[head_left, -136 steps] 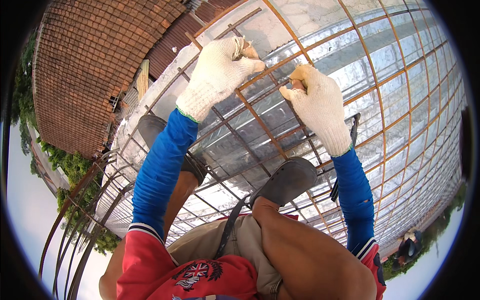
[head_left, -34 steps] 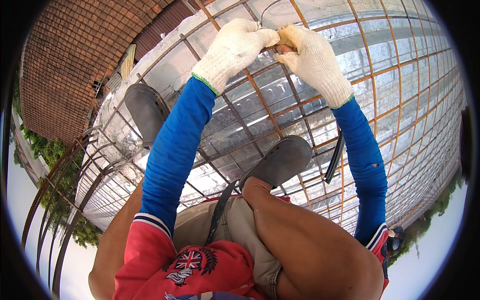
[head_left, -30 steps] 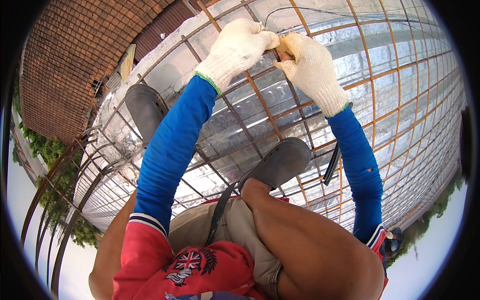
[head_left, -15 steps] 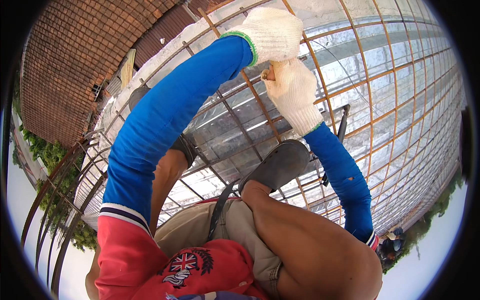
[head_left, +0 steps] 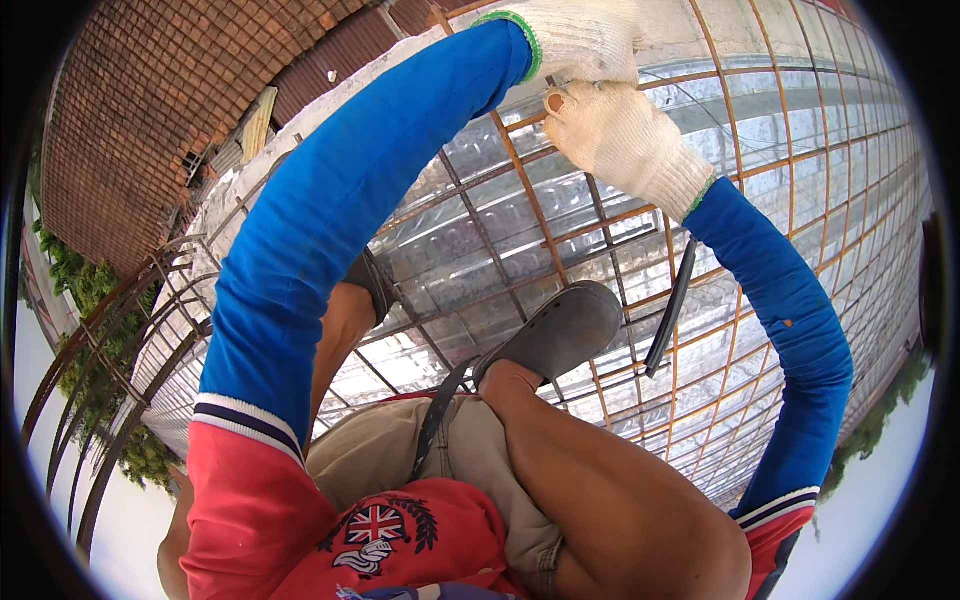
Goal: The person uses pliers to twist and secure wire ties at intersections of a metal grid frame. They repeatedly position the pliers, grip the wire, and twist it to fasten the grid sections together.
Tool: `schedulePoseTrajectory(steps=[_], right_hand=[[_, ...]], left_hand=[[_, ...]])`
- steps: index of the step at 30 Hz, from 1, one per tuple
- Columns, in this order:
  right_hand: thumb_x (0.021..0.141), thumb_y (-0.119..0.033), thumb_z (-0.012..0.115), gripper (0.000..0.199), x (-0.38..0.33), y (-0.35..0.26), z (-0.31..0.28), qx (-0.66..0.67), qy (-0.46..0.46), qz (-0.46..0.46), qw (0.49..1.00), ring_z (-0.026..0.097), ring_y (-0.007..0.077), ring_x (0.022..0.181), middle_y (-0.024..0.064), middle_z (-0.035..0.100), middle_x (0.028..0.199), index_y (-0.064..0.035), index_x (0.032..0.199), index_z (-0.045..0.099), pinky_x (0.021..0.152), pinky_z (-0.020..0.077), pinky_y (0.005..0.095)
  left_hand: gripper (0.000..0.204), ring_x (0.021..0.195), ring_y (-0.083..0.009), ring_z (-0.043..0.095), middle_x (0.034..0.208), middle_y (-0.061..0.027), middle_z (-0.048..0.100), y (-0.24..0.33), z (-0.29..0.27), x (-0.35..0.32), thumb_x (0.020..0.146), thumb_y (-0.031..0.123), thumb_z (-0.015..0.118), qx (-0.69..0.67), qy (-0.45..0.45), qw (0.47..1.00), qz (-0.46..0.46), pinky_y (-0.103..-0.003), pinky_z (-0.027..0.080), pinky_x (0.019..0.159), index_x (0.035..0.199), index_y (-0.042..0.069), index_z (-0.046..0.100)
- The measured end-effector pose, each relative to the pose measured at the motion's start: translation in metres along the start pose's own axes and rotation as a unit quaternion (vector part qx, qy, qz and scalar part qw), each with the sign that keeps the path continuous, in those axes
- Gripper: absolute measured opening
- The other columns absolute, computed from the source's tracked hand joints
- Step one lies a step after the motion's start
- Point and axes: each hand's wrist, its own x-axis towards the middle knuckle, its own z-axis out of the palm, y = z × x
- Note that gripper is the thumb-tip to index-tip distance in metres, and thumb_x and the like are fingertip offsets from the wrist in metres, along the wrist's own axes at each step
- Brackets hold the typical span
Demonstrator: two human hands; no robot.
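Note:
Both hands wear white knitted gloves with green cuffs, over blue sleeves. My left hand is closed at the top of the view, above the rusty rebar grid. Just below it, nearly touching, my right hand is closed in a fist over the bars, with a bare fingertip or thumb tip showing through the glove. What either hand grips is hidden. A dark, slim rod-shaped tool lies on the grid below my right hand, apart from it.
Shiny corrugated metal decking lies under the bars. My dark clog rests on the grid. Bent rebar sticks up at the left, near trees. A tiled roof is beyond the concrete edge at the upper left. Thin wire lies at the upper right.
Both hands have moved up and slightly right in view. My right elbow has swung outward to the right, uncovering more of the dark tool.

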Motion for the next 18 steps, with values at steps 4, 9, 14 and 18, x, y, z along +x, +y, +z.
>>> schedulePoseTrajectory(steps=[4,9,14,18], right_hand=[[0.087,-0.017,0.075,0.018,0.002,0.013,0.004,-0.003,0.016,-0.024,1.0,0.071,0.0226,0.107,0.0064,0.072,0.105,-0.0108,0.104,0.073,0.081,0.0643,0.0376],[0.089,-0.016,0.074,0.016,0.006,0.024,0.009,-0.017,0.005,-0.074,0.997,0.073,0.022,0.103,0.0072,0.073,0.1,-0.009,0.104,0.072,0.075,0.0657,0.0371],[0.092,-0.012,0.072,0.014,0.006,0.009,0.012,0.051,-0.067,0.041,0.996,0.079,0.0247,0.09,0.0102,0.074,0.097,-0.0063,0.105,0.069,0.062,0.0663,0.0401],[0.094,-0.01,0.07,0.015,0.006,-0.014,0.01,0.066,-0.067,0.152,0.984,0.081,0.0275,0.087,0.0132,0.074,0.094,-0.0046,0.108,0.067,0.055,0.0652,0.0417]], left_hand=[[0.035,0.108,-0.0199,0.067,0.119,-0.0122,0.073,0.008,-0.002,0.004,0.102,0.02,0.072,0.011,0.012,0.999,0.051,-0.036,0.056,0.096,0.131,0.001,0.069],[0.028,0.102,-0.0191,0.068,0.111,-0.0105,0.074,0.018,-0.007,0.007,0.103,0.02,0.071,0.019,0.025,0.994,0.106,-0.035,0.057,0.092,0.123,0.001,0.072],[0.023,0.096,-0.0182,0.068,0.103,-0.0088,0.075,0.02,-0.019,0.008,0.103,0.02,0.07,0.032,0.033,0.989,0.141,-0.034,0.057,0.088,0.116,0.001,0.075],[0.021,0.091,-0.0176,0.069,0.097,-0.0075,0.076,0.011,-0.039,-0.003,0.103,0.019,0.069,0.063,0.045,0.989,0.129,-0.034,0.058,0.085,0.109,0.0,0.077]])
